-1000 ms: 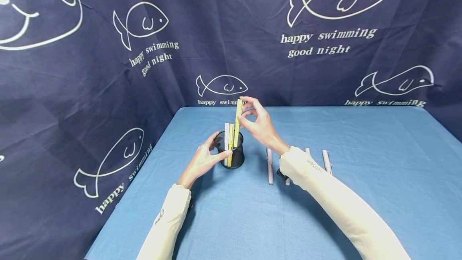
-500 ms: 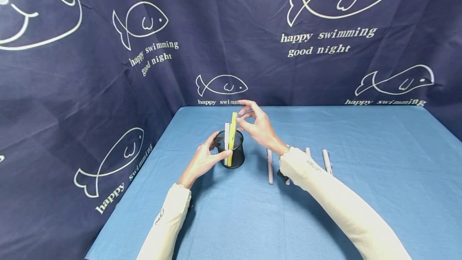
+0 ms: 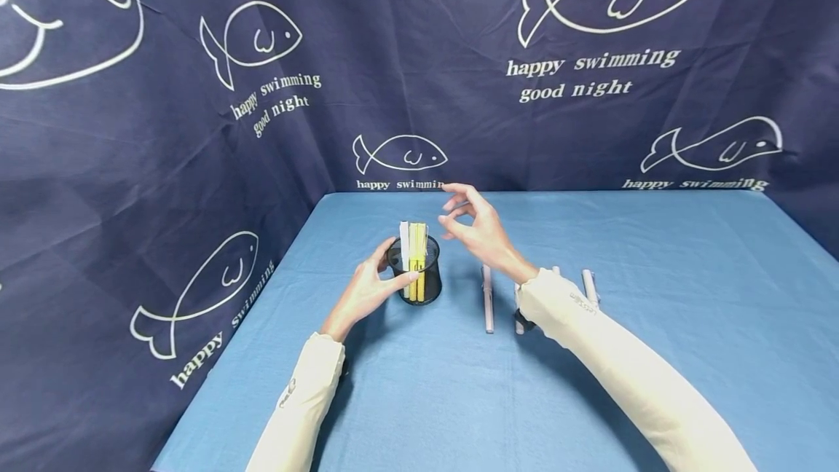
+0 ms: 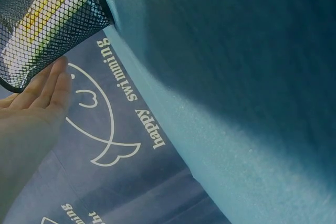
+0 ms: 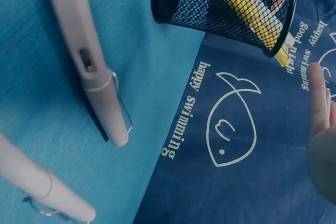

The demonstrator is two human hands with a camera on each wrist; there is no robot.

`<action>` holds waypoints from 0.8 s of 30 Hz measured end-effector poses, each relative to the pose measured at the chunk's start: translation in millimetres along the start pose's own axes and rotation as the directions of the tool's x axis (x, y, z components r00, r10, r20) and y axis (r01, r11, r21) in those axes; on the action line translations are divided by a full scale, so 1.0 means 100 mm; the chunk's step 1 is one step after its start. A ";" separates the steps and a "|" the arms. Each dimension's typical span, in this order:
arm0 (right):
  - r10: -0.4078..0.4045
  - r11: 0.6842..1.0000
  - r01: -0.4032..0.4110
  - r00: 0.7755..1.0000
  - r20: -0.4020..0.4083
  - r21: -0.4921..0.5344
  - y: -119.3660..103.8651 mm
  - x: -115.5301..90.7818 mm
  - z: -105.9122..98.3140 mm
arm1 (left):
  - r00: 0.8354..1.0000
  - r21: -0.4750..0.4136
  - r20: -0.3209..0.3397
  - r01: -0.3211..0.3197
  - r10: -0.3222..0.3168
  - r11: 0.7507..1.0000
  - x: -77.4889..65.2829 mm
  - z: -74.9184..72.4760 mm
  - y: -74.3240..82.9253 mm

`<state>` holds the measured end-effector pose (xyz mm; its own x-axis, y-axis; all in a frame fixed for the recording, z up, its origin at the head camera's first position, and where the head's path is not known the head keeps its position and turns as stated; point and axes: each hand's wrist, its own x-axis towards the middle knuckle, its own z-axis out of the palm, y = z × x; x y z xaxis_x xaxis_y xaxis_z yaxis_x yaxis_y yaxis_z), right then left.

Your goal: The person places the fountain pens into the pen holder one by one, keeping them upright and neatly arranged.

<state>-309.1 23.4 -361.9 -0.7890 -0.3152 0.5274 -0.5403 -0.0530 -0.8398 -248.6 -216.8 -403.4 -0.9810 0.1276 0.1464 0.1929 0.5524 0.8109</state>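
A black mesh pen holder [image 3: 432, 287] stands upright at the table's left middle. Inside it lean a white pen [image 3: 404, 242] and yellow pens [image 3: 420, 239], their tops above the rim. My left hand [image 3: 367, 291] holds the pen holder from the left, thumb at the near side and fingers round the far side; its fingers [image 4: 50, 87] show beside the mesh in the left wrist view. To the right of the holder and above it, my right hand [image 3: 481, 233] hovers with loosely bent fingers and nothing in them. The right wrist view shows a yellow pen [image 5: 247, 6] through the mesh.
Several pale pinkish pens lie on the blue cloth under and near the right forearm, one pen [image 3: 488, 300] leftmost, another pen [image 3: 590, 285] farther right. The right sleeve [image 3: 609, 348] partly hides those between. A dark printed curtain [image 3: 419, 64] hangs behind the table [image 3: 459, 399].
The yellow pen in my right hand has gone down into the holder beside the other pens. My right hand has let go and drawn slightly right. The left hand keeps its hold.
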 end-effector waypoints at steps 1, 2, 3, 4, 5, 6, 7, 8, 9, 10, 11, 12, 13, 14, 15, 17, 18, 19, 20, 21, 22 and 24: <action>0.003 1.000 -0.003 1.000 0.000 -0.002 0.00 -0.01 -0.01 | 1.000 -0.001 0.001 0.002 -0.002 1.000 0.00 0.00 0.00; 0.006 1.000 -0.006 1.000 0.002 -0.001 0.01 -0.01 -0.02 | 1.000 -0.003 0.003 0.006 -0.005 1.000 0.00 0.00 0.00; 0.010 1.000 -0.010 1.000 0.004 -0.001 0.01 -0.02 -0.03 | 1.000 -0.004 0.004 0.009 -0.009 1.000 0.00 0.00 0.00; 0.014 1.000 -0.014 1.000 0.007 0.001 0.01 -0.02 -0.04 | 1.000 -0.004 0.004 0.008 -0.008 1.000 0.00 -0.01 0.00; 0.018 1.000 -0.018 1.000 0.009 0.001 0.01 -0.03 -0.05 | 1.000 -0.005 0.003 0.013 -0.013 1.000 0.00 -0.01 0.00; 0.021 1.000 -0.021 1.000 0.011 0.001 0.01 -0.04 -0.06 | 1.000 -0.006 0.003 0.012 -0.012 1.000 -0.01 -0.01 0.01; 0.024 1.000 -0.024 1.000 0.013 0.003 0.01 -0.04 -0.07 | 1.000 -0.007 0.003 0.009 -0.009 1.000 -0.01 -0.01 0.01; 0.027 1.000 -0.027 1.000 0.016 0.004 0.00 -0.05 -0.08 | 1.000 -0.007 0.003 0.008 -0.008 1.000 0.00 -0.02 0.00; 0.030 1.000 -0.030 0.999 0.019 0.004 0.00 -0.05 -0.09 | 1.000 -0.006 0.002 0.006 -0.006 1.000 0.00 -0.02 0.00; 0.033 0.999 -0.033 0.999 0.019 0.005 0.00 -0.06 -0.10 | 1.000 -0.006 0.003 0.004 -0.004 1.000 0.00 -0.02 0.00; 0.037 0.999 -0.037 0.999 0.018 0.003 -0.01 -0.07 -0.11 | 1.000 -0.009 0.004 0.005 -0.005 1.000 0.00 -0.02 0.00; 0.040 0.999 -0.040 0.999 0.018 0.002 0.00 -0.08 -0.12 | 1.000 -0.009 0.005 0.005 -0.004 1.000 0.00 -0.02 0.00; 0.044 0.999 -0.044 0.999 0.017 0.001 0.00 -0.09 -0.13 | 1.000 -0.008 0.007 0.005 -0.005 1.000 0.00 -0.02 0.00; 0.046 0.999 -0.046 0.999 0.015 0.000 -0.01 -0.09 -0.14 | 1.000 -0.010 0.008 0.010 -0.010 1.000 0.00 -0.02 0.00; 0.048 0.999 -0.048 0.999 0.014 0.001 0.00 -0.10 -0.15 | 1.000 -0.010 0.009 0.012 -0.012 1.000 0.00 -0.02 0.00; 0.049 0.999 -0.049 0.999 0.012 0.002 0.00 -0.11 -0.17 | 1.000 -0.011 0.012 0.019 -0.019 1.000 0.00 -0.02 0.01; 0.049 0.999 -0.049 0.999 0.012 0.002 0.00 -0.12 -0.19 | 1.000 -0.008 0.014 0.021 -0.021 1.000 0.00 -0.02 0.01; 0.049 0.999 -0.049 0.999 0.012 0.005 0.00 -0.12 -0.20 | 1.000 -0.009 0.015 0.023 -0.023 1.000 0.00 -0.02 0.01; 0.048 0.999 -0.048 0.999 0.013 0.006 0.00 -0.13 -0.21 | 1.000 -0.008 0.017 0.024 -0.024 1.000 0.00 -0.02 0.01; 0.050 0.999 -0.050 0.999 0.013 0.005 0.00 -0.14 -0.22 | 1.000 -0.006 0.019 0.024 -0.024 1.000 0.00 -0.02 0.01; 0.052 0.999 -0.052 0.999 0.012 0.002 0.01 -0.14 -0.23 | 1.000 -0.005 0.020 0.023 -0.023 1.000 0.00 -0.02 0.01; 0.059 0.998 -0.059 0.998 0.008 -0.008 0.01 -0.16 -0.25 | 1.000 0.000 0.020 0.021 -0.021 1.000 0.00 -0.02 0.02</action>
<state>-304.6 52.4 -367.6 -0.8169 -0.3254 0.4762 -0.4954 -0.0268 -0.8682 -248.2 -217.6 -400.8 -0.9841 0.1323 0.1182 0.1724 0.5548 0.8139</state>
